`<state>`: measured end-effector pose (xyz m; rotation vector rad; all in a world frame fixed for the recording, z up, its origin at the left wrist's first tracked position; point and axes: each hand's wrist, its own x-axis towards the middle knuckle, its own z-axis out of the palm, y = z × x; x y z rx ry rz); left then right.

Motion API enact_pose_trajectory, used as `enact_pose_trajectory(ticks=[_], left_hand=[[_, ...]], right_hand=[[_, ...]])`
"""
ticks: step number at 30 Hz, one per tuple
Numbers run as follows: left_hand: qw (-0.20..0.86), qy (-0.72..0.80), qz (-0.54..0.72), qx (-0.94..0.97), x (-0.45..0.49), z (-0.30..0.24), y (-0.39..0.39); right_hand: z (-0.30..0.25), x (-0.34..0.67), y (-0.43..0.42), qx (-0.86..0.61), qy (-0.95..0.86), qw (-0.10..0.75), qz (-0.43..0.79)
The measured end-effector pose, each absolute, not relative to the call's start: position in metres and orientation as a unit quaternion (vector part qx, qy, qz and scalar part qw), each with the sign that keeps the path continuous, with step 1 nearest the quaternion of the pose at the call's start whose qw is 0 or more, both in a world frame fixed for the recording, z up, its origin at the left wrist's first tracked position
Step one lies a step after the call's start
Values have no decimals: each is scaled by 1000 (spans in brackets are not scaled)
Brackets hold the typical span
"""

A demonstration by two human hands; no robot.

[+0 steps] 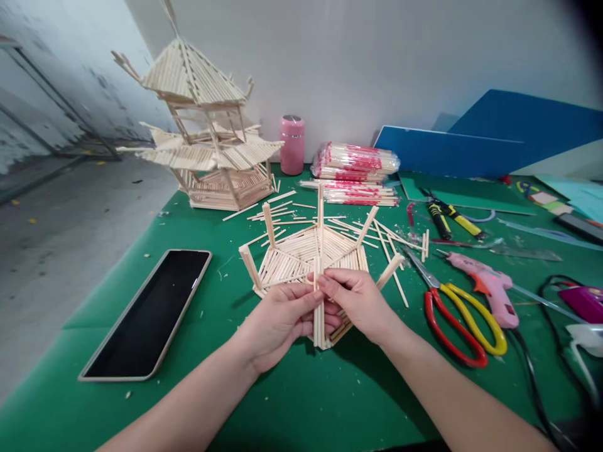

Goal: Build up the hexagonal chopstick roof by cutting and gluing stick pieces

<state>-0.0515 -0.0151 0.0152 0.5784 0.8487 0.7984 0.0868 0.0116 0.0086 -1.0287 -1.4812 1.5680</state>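
Note:
A hexagonal base of pale wooden sticks lies in front of me, with upright stick posts at its corners. Over its near corner stands a narrow post of wooden sticks. My left hand pinches this post from the left, thumb in front and fingers behind. From the right, my right hand closes on the same post, its thumb and fingertips beside the left thumb. Whether the post's foot is fixed to the base I cannot tell. My hands hide part of the base's near side.
A phone lies left; a stick pagoda stands behind. At the back are a pink flask and packed sticks. Loose sticks, scissors, a pink glue gun and pliers lie right.

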Motion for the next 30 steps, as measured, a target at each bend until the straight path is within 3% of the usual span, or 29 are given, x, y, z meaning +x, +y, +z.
enact_pose_trajectory(ticks=[18,30], left_hand=[[776,409,385,287,-45,17,-21],[782,450,306,305,-45,22,-30]], right_hand=[[7,84,8,-388,-523,365,665],[18,92,10,-414,-569,397,590]])
